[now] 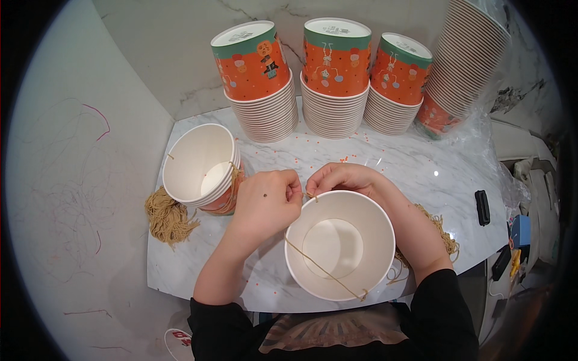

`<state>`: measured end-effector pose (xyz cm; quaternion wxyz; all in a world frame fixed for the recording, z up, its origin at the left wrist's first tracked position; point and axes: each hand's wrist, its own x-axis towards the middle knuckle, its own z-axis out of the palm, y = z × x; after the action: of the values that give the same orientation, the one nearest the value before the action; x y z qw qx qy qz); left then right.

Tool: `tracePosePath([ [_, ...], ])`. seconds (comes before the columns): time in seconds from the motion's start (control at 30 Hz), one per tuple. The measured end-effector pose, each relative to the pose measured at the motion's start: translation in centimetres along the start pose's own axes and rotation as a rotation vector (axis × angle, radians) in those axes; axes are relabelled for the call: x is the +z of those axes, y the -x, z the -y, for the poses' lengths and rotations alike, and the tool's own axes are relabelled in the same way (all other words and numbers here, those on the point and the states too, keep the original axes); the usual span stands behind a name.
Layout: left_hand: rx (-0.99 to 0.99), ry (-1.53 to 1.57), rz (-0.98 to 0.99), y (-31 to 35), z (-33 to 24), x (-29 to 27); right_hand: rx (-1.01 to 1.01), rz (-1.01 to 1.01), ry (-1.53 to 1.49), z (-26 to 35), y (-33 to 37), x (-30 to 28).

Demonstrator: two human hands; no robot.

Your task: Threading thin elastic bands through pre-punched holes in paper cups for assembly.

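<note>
A white-lined paper bucket (pixel 376 240) stands in front of me with its mouth up. Tan string (pixel 322 269) runs across its opening from a knot at the near right rim to the left edge. At the far rim, a short piece of string passes through the wall. There my right hand (pixel 349 178) pinches the string with bent fingers. Close beside it, my left hand (pixel 268 195) is closed, thumb against fingers, on the string's end; its fingertips are partly hidden. Left of my hands, nested buckets (pixel 201 150) with string attached lean on the table.
Upside-down stacks of orange-and-green paper buckets (pixel 253 66) line the wall, with a tall plastic-wrapped stack (pixel 466 54) at right. Bundles of tan string (pixel 168 216) lie left and beyond my right forearm. A black object (pixel 481 207) and orange paper dots are on the marble table (pixel 289 153).
</note>
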<state>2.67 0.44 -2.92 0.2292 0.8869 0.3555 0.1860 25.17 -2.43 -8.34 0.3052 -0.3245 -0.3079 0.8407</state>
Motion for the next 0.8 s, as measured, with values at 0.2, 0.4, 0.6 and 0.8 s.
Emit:
tracePosePath([
  [0.2, -0.012, -0.048, 0.006, 0.2, -0.1, 0.0, -0.048, -0.021, 0.063, -0.2, 0.1, -0.3],
  [0.4, 0.014, 0.005, 0.098, 0.0, 0.4, -0.5, -0.201, -0.187, 0.415, 0.8, 1.1, 0.2],
  [0.6, 0.127, 0.061, -0.064, 0.4, 1.1, -0.8, -0.357, -0.312, 0.640, 3.0, 4.5, 2.3],
  [0.8, 0.165, 0.188, 0.178, 1.8, -1.1, -3.2, -0.239, -0.431, 1.368, 3.9, 9.4, 6.6],
])
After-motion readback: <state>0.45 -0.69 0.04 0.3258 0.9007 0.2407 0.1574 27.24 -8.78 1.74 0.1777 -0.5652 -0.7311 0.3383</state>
